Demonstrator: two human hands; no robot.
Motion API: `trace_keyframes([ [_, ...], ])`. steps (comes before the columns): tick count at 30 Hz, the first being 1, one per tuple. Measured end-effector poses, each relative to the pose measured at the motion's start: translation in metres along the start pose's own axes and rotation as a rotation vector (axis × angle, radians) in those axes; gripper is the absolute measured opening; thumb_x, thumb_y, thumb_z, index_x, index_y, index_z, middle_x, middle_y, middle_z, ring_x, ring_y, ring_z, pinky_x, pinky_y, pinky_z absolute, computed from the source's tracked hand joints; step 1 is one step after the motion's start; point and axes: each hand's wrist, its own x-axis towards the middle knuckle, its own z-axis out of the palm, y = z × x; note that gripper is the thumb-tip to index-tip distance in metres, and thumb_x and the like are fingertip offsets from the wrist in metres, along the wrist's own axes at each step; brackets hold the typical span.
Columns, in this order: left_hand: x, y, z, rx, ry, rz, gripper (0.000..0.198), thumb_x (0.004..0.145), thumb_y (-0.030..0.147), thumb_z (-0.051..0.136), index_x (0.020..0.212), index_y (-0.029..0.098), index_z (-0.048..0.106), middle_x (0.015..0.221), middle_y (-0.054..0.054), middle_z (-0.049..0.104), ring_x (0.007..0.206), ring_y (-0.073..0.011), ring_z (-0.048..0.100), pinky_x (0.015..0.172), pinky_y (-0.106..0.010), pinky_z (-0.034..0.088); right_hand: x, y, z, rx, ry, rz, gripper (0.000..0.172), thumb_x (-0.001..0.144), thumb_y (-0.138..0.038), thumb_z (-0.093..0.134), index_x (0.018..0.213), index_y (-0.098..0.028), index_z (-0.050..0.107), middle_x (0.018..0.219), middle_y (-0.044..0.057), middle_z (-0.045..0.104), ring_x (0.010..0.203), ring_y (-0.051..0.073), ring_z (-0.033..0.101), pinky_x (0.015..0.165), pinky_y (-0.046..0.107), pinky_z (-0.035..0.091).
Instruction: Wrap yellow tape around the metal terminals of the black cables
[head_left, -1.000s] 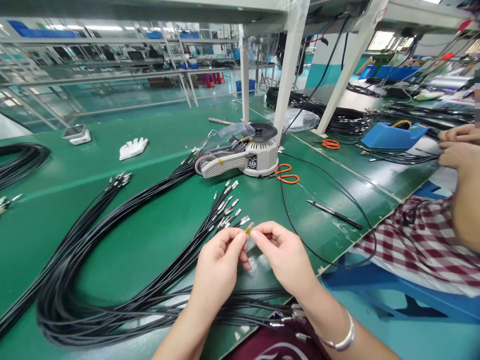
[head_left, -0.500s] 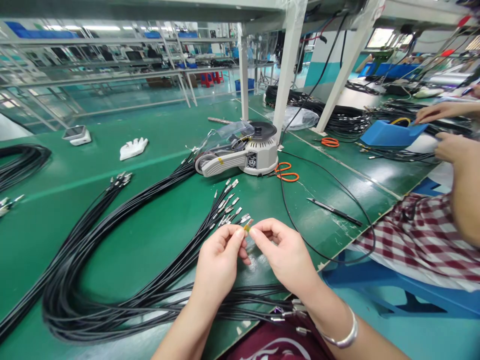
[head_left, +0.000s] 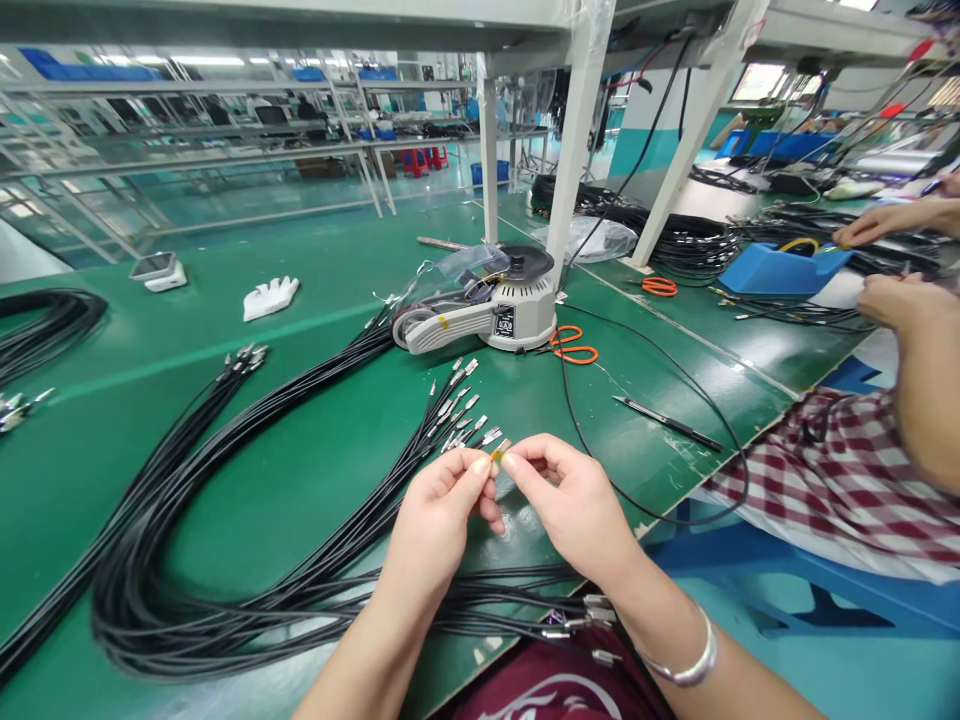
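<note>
Between the fingertips of both hands is a small cable connector with a piece of yellow tape (head_left: pixel 498 455) around it. My left hand (head_left: pixel 442 505) pinches the connector from the left, thumb against forefinger. My right hand (head_left: pixel 566 500) is closed on the tape from the right, its fingertips almost touching the left thumb. My fingers hide most of the connector. Just beyond them fan out several metal cable ends (head_left: pixel 461 410) of a black cable bundle (head_left: pixel 187 500). More cable ends (head_left: pixel 577 625) lie under my right wrist at the table edge.
A grey tape dispenser (head_left: pixel 517 310) stands ahead, with orange-handled scissors (head_left: pixel 574 347) beside it. A craft knife (head_left: pixel 667 423) lies to the right. A white glove (head_left: pixel 270 298) lies at the back left. On the right a co-worker's hands (head_left: pixel 900 295) are near a blue tape holder (head_left: pixel 784 272).
My hands stay almost in place, with the fingers shifting slightly on the taped connector. The co-worker's upper hand has drawn yellow tape a little away from the blue holder.
</note>
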Motion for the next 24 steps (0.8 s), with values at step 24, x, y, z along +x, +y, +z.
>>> trace_keyframes([
  [24,0.005,0.004,-0.012,-0.361,-0.344,-0.171,0.024,0.078,0.026,0.061,0.060,0.012,0.055,0.053,0.004,0.039,0.039,-0.0051,0.035,0.039,-0.022,0.045,0.005,0.010,-0.005,-0.061,-0.099,-0.357,0.010,0.087,-0.023,0.055,0.078,-0.021,0.058,0.083,0.003,0.061,0.083,0.017,0.058,0.080,0.031,0.047],
])
